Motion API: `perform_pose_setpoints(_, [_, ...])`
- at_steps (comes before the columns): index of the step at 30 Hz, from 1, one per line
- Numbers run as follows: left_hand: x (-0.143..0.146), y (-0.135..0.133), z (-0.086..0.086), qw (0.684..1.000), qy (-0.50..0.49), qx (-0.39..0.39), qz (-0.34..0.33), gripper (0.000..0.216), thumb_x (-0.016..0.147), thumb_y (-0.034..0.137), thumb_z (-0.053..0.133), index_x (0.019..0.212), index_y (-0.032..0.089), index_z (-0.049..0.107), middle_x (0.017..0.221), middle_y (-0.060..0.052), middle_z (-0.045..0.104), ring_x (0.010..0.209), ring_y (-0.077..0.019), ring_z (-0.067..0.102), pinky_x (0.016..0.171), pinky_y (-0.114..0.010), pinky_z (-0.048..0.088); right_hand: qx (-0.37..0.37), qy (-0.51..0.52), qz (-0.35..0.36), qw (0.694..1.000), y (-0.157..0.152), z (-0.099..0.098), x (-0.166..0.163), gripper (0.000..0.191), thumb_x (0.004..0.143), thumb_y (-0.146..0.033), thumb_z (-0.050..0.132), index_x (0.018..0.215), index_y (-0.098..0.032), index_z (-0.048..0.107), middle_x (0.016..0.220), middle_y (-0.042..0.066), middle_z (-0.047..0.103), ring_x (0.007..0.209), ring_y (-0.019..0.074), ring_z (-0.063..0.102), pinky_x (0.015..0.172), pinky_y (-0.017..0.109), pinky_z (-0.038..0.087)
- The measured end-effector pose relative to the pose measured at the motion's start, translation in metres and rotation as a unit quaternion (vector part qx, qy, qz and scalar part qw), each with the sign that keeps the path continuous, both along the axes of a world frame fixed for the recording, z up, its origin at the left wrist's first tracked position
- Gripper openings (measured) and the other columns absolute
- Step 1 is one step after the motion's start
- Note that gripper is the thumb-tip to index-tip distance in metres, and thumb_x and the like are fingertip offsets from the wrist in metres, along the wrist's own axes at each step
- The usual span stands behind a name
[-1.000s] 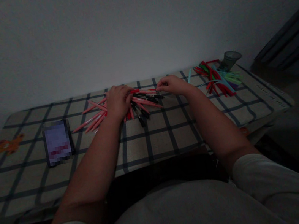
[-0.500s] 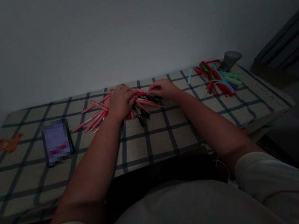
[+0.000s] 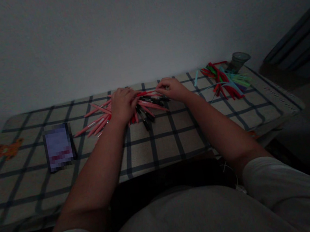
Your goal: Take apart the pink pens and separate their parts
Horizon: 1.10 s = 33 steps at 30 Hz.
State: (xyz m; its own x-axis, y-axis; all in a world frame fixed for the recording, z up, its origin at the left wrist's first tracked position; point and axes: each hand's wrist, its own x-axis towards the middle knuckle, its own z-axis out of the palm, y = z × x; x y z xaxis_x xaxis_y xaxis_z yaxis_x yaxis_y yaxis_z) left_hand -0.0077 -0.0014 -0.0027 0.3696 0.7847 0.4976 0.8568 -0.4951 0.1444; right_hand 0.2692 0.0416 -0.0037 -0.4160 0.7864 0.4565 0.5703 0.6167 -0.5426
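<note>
A pile of pink pens (image 3: 96, 125) and black pens (image 3: 145, 122) lies fanned out on the checked cloth. My left hand (image 3: 124, 104) rests over its middle, fingers curled, with thumb and forefinger closed at one end of a slim red pen (image 3: 147, 93). At the other end, my right hand (image 3: 172, 89) pinches the pen's pale tip between thumb and forefinger. The pen lies level between the two hands, just above the pile. The pens under my left palm are hidden.
A tablet or phone (image 3: 58, 147) with a blurred screen lies at the left, near an orange bear print (image 3: 6, 150). Coloured strips (image 3: 222, 82) lie heaped at the right, beside a clear cup (image 3: 238, 62). A wall (image 3: 140, 30) rises behind the table.
My right hand has shifted slightly right and up. More of the red pen shows between my hands. My left hand has moved slightly left, staying over the pile.
</note>
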Motion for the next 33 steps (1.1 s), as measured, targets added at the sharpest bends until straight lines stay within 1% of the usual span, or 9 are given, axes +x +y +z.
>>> perform_pose_setpoints(4, [0.001, 0.000, -0.001, 1.000, -0.001, 0.003, -0.020, 0.036, 0.104, 0.029, 0.060, 0.133, 0.028, 0.080, 0.127, -0.013, 0.076, 0.125, -0.0376, 0.062, 0.110, -0.059, 0.048, 0.006, 0.005, 0.013, 1.000, 0.000, -0.003, -0.004, 0.018, 0.096, -0.033, 0.071, 0.089, -0.018, 0.078, 0.092, 0.008, 0.073, 0.087, 0.0224, 0.059, 0.085, 0.036, 0.045])
perform_pose_setpoints(8, [0.002, 0.001, -0.002, 0.999, 0.011, -0.004, -0.049, 0.038, 0.105, 0.030, 0.059, 0.137, 0.029, 0.080, 0.125, -0.012, 0.077, 0.124, -0.0363, 0.062, 0.110, -0.057, 0.047, 0.017, 0.005, 0.036, 0.999, -0.003, -0.004, -0.009, 0.016, 0.096, -0.033, 0.072, 0.089, -0.019, 0.077, 0.091, 0.007, 0.072, 0.089, 0.0231, 0.061, 0.087, 0.037, 0.045])
perform_pose_setpoints(15, [0.002, 0.003, -0.002, 0.997, 0.014, -0.009, -0.071, 0.039, 0.105, 0.029, 0.059, 0.138, 0.025, 0.079, 0.124, -0.013, 0.079, 0.123, -0.0346, 0.064, 0.111, -0.054, 0.048, 0.012, 0.026, 0.039, 0.999, -0.007, -0.006, -0.016, 0.021, 0.096, -0.039, 0.072, 0.090, -0.019, 0.078, 0.092, 0.008, 0.073, 0.086, 0.0228, 0.060, 0.085, 0.037, 0.047])
perform_pose_setpoints(20, [0.002, 0.003, -0.002, 0.997, -0.004, -0.007, -0.078, 0.038, 0.103, 0.028, 0.060, 0.136, 0.024, 0.078, 0.128, -0.013, 0.079, 0.123, -0.0347, 0.064, 0.112, -0.056, 0.048, -0.014, 0.029, 0.028, 0.999, -0.014, 0.001, -0.015, 0.028, 0.098, -0.046, 0.071, 0.100, -0.020, 0.081, 0.099, 0.010, 0.076, 0.093, 0.0249, 0.063, 0.088, 0.038, 0.049])
perform_pose_setpoints(23, [0.002, 0.001, -0.001, 0.998, -0.016, -0.002, -0.065, 0.036, 0.104, 0.029, 0.058, 0.133, 0.027, 0.079, 0.124, -0.012, 0.078, 0.121, -0.0352, 0.064, 0.110, -0.057, 0.049, -0.005, 0.041, -0.010, 0.999, -0.012, 0.009, -0.006, 0.033, 0.102, -0.048, 0.066, 0.105, -0.020, 0.081, 0.104, 0.011, 0.077, 0.098, 0.0265, 0.065, 0.091, 0.039, 0.051])
perform_pose_setpoints(26, [0.001, -0.001, 0.001, 0.999, -0.021, -0.002, -0.047, 0.035, 0.104, 0.029, 0.059, 0.131, 0.027, 0.080, 0.124, -0.012, 0.077, 0.122, -0.0357, 0.063, 0.110, -0.056, 0.049, 0.021, 0.037, -0.089, 0.995, -0.004, 0.014, 0.011, 0.032, 0.103, -0.046, 0.064, 0.103, -0.020, 0.082, 0.103, 0.012, 0.078, 0.099, 0.0276, 0.065, 0.092, 0.040, 0.051])
perform_pose_setpoints(28, [0.002, -0.001, 0.002, 0.999, -0.020, -0.007, -0.034, 0.035, 0.104, 0.030, 0.059, 0.132, 0.026, 0.080, 0.127, -0.013, 0.076, 0.124, -0.0363, 0.062, 0.111, -0.056, 0.049, 0.025, 0.018, -0.131, 0.991, 0.001, 0.013, 0.022, 0.028, 0.102, -0.041, 0.066, 0.099, -0.019, 0.082, 0.100, 0.013, 0.078, 0.097, 0.0281, 0.065, 0.093, 0.041, 0.051])
perform_pose_setpoints(30, [0.002, -0.001, 0.002, 0.999, -0.017, -0.013, -0.023, 0.036, 0.103, 0.030, 0.059, 0.132, 0.026, 0.080, 0.129, -0.014, 0.075, 0.125, -0.0369, 0.062, 0.112, -0.057, 0.049, 0.005, -0.017, -0.158, 0.987, 0.005, 0.010, 0.029, 0.024, 0.099, -0.033, 0.066, 0.097, -0.017, 0.084, 0.101, 0.014, 0.080, 0.096, 0.0284, 0.067, 0.093, 0.041, 0.051])
perform_pose_setpoints(33, [0.002, 0.000, 0.001, 0.999, -0.023, -0.011, -0.022, 0.035, 0.103, 0.028, 0.059, 0.131, 0.026, 0.080, 0.130, -0.014, 0.075, 0.125, -0.0372, 0.061, 0.112, -0.058, 0.049, -0.040, -0.083, -0.175, 0.980, 0.008, 0.004, 0.033, 0.021, 0.095, -0.026, 0.068, 0.099, -0.016, 0.086, 0.103, 0.014, 0.082, 0.096, 0.0281, 0.070, 0.091, 0.039, 0.053])
